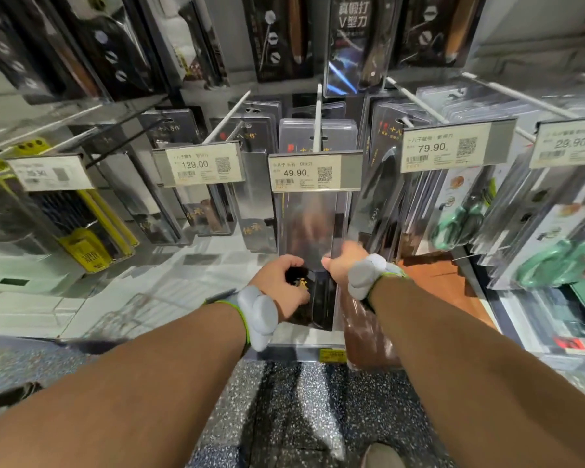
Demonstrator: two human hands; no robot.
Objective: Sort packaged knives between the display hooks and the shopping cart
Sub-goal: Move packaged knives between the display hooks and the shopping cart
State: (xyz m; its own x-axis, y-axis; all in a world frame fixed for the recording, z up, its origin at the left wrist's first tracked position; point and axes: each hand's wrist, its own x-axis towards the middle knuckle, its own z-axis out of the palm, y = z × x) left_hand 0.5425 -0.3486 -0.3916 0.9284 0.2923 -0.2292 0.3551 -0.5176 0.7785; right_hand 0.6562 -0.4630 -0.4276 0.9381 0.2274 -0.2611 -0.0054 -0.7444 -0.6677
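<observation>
While both hands clutch the lower end of the knife pack (pixel 313 231) hanging on the centre hook (pixel 317 119), left hand (pixel 281 287) curled on its left edge and right hand (pixel 343 261) pinching the right, it looks stiff, slick, bottom-heavy; no cart in sight.

floor (pixel 318 400): black-and-white speckle
scissors (pixel 453 224): green handles
wristbands (pixel 257 315): grey, green edge
left packs (pixel 92 231): yellow and black

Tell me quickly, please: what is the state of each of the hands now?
Left hand: fingers curled round the lower end of the packaged knife on the 49.90 hook.
Right hand: grips the same package's right edge.
</observation>
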